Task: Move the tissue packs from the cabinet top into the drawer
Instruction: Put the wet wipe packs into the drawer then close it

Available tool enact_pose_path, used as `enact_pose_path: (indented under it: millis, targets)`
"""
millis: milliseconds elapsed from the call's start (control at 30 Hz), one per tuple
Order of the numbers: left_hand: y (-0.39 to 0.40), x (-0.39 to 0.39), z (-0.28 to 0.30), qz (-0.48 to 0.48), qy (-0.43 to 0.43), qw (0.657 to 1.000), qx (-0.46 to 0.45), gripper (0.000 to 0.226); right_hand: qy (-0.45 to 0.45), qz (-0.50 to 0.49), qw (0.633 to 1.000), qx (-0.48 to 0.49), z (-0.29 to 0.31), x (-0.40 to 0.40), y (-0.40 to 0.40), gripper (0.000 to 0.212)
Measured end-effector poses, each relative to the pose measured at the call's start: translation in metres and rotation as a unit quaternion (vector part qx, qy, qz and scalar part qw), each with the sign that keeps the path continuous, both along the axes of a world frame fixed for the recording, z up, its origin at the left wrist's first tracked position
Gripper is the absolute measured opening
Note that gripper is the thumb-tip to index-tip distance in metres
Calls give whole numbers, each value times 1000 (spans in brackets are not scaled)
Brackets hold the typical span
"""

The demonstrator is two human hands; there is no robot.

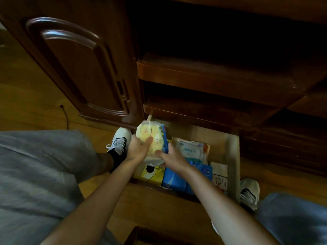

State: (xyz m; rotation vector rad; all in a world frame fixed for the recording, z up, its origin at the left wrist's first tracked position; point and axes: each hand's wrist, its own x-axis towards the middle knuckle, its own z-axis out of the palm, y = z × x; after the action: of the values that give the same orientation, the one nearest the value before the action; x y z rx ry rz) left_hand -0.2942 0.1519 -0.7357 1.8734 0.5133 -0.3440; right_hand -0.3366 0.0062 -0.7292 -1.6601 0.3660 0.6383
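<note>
A pale yellow tissue pack in clear wrap hangs over the left end of the open wooden drawer. My left hand grips its left side. My right hand holds its right lower side, where a thin blue pack stands on edge against it. Inside the drawer lie a white and blue pack, blue tissue packs, a yellow patterned box and a white printed pack.
The dark wooden cabinet has an open door at left and shelves above the drawer. My shoes stand on the wooden floor on both sides of the drawer. A cable runs along the floor at left.
</note>
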Motion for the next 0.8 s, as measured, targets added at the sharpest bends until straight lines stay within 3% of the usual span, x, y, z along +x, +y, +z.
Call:
enact_pose_path:
  millis: [133,233,333,467,633,700,800]
  targets:
    - [0,4,-8,34,28,999,-25,69,91,-138,986,-12,-15,16,-17,38]
    - [7,1,-16,7,-28,997,67,58,122,-196,973,-12,-29,37,-40,43]
    - [14,-6,-28,-104,-60,978,168,41,104,-179,974,-95,-43,62,-44,42]
    - [18,-12,-33,-185,-98,952,224,45,90,-212,963,-141,-64,91,-28,48]
    - [24,-7,-35,-185,-89,942,265,49,62,-149,964,-211,-79,125,-10,61]
    - [24,-6,-37,-185,-92,940,272,47,54,-108,956,-268,-84,139,-6,70]
    - [22,-7,-40,-182,-106,937,280,40,43,-43,934,-351,-96,150,-2,68]
